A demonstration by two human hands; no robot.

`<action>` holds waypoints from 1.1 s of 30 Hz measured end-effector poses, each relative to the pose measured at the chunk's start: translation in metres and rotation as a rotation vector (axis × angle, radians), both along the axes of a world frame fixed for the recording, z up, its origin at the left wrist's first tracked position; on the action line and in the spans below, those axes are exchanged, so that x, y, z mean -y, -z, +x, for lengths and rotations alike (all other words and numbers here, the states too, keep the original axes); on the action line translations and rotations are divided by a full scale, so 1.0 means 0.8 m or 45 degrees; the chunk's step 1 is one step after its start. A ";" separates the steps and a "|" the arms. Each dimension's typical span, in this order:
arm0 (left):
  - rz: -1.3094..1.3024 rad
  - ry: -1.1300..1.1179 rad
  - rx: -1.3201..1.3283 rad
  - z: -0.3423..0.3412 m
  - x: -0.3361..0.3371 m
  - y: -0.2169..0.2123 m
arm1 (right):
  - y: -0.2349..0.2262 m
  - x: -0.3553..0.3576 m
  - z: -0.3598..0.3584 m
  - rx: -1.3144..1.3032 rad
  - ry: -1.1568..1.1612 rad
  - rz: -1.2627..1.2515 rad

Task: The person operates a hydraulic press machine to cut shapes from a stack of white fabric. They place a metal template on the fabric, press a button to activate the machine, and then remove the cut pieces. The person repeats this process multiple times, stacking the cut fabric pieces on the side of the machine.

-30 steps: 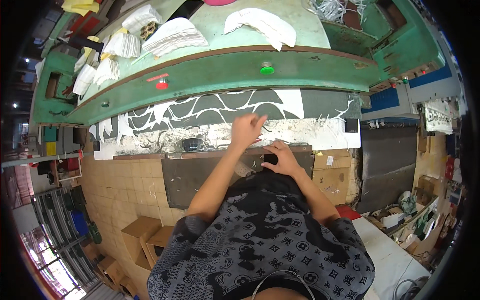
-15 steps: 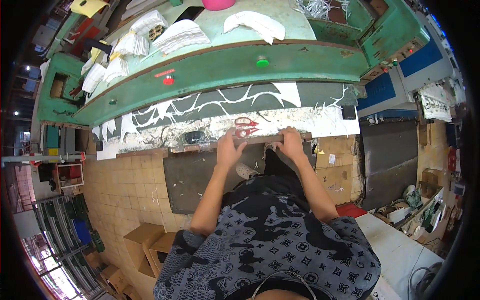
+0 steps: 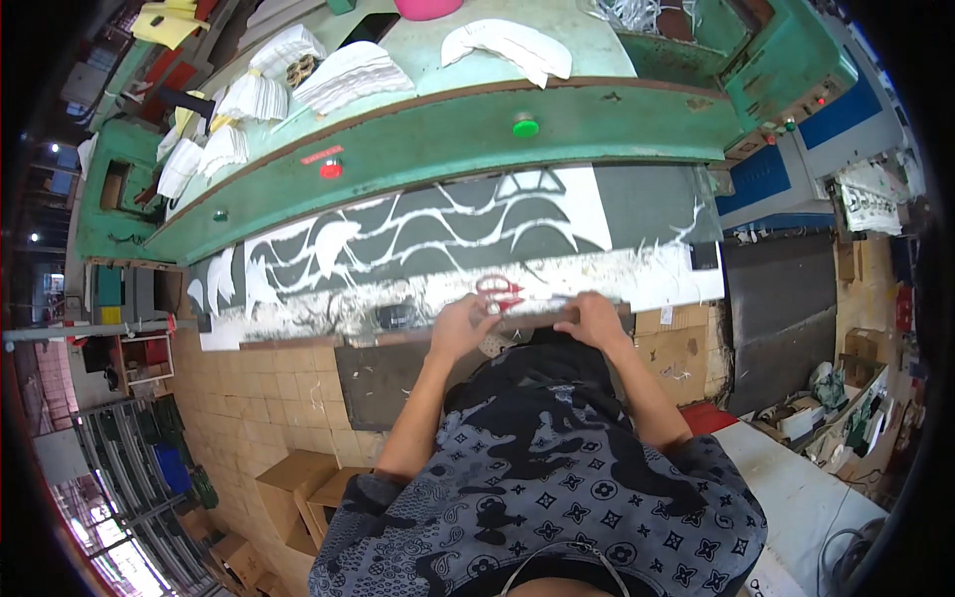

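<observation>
My left hand (image 3: 460, 326) and my right hand (image 3: 594, 320) are both closed over the brown front rail (image 3: 537, 320) of a long sliding tray, fingers on top and thumbs toward me. Just beyond the left hand lie scissors with red handles (image 3: 500, 292). A dark object (image 3: 398, 316), blurred, rests on the tray left of that hand. Farther back, a white sheet (image 3: 587, 209) with curved cut-outs spreads over the dark tray surface (image 3: 652, 194), its thin wavy strips running leftward. A loose white piece (image 3: 336, 245) lies across them.
Behind the tray runs a green machine beam (image 3: 428, 129) with a red button (image 3: 330, 169) and a green button (image 3: 525, 125). Stacks of white cut pieces (image 3: 355, 78) sit on the tabletop above it. Cardboard boxes (image 3: 298, 478) stand on the tiled floor at lower left.
The tray has slid toward me with both hands on its rail. More of the cut white sheet now shows from under the green beam, and the scissors moved along with the tray.
</observation>
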State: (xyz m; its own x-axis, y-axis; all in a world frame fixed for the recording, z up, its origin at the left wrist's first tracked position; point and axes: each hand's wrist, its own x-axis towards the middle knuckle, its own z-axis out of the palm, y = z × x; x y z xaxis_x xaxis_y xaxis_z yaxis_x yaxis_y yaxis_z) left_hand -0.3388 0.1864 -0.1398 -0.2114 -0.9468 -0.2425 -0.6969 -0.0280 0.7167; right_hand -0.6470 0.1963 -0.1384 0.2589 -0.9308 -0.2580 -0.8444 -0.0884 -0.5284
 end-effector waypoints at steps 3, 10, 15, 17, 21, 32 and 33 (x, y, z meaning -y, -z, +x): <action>-0.427 -0.174 0.050 -0.010 0.092 0.000 | -0.053 0.103 0.021 0.113 0.195 0.259; -0.576 0.278 0.320 -0.056 0.197 0.050 | 0.013 0.307 0.061 0.009 0.042 -0.626; -0.494 0.273 0.219 -0.026 0.201 0.073 | 0.000 0.223 0.087 0.295 0.284 -0.634; -0.432 0.105 -0.243 -0.019 0.189 0.058 | -0.016 0.173 0.089 0.494 0.476 -0.695; 0.520 0.041 -1.247 -0.024 0.146 0.029 | -0.071 0.115 0.075 0.535 0.179 -0.534; 0.759 -0.047 -1.772 -0.032 0.081 -0.043 | -0.055 0.093 0.056 1.071 0.033 0.492; 0.583 0.004 -1.670 -0.038 0.075 -0.050 | -0.052 0.092 0.076 1.279 0.120 0.536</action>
